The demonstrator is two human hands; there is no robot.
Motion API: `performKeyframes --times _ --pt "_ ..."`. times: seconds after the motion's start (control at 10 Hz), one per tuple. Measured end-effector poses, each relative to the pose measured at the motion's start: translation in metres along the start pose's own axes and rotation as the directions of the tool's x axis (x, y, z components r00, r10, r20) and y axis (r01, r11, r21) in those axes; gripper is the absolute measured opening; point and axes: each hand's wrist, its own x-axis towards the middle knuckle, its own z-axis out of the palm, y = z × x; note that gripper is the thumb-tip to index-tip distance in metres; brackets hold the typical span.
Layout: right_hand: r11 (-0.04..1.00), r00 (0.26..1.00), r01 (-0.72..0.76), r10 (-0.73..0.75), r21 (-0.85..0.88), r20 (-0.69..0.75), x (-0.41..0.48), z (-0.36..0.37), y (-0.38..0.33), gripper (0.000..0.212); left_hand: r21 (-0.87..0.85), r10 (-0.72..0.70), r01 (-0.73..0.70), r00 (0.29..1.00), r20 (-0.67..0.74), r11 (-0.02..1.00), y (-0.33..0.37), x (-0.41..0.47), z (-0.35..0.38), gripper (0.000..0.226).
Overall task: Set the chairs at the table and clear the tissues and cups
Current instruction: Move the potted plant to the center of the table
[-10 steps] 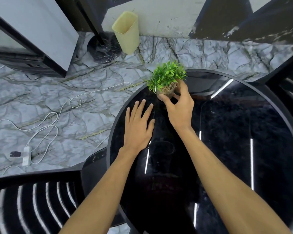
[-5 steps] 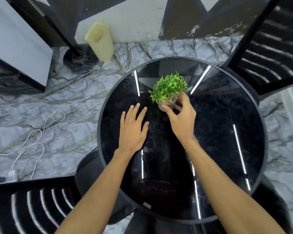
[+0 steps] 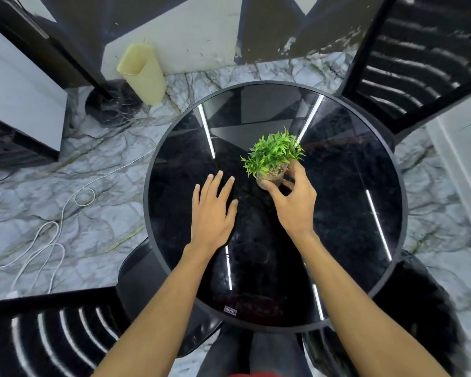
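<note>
A round black glossy table (image 3: 351,240) fills the middle of the view. Near its centre stands a small potted green plant (image 3: 273,156), and my right hand (image 3: 294,205) grips its clear pot from the near right side. My left hand (image 3: 212,213) lies flat on the tabletop to the left of the plant, fingers spread, holding nothing. A black slatted chair (image 3: 52,336) sits at the table's near left, its seat tucked partly under the rim. Another black slatted chair (image 3: 419,55) stands at the far right. No tissues or cups show.
A pale yellow bin (image 3: 142,72) leans by the far wall beside a black round stand base (image 3: 112,107). White cables (image 3: 52,235) trail over the marble floor at left. A grey cabinet (image 3: 19,104) stands at the far left. A dark furry thing (image 3: 424,308) sits at near right.
The plant in my right hand has moved from the table's far left edge to near its centre. My left hand stayed flat on the tabletop. The view shifted so the whole table shows.
</note>
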Motion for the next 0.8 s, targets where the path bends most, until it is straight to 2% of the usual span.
performKeyframes --times 0.8 --pt "0.999 0.999 -0.034 0.033 0.036 0.031 -0.002 -0.009 0.015 0.054 0.032 0.001 -0.001 1.0 -0.005 0.999 0.0 -0.005 0.016 0.048"
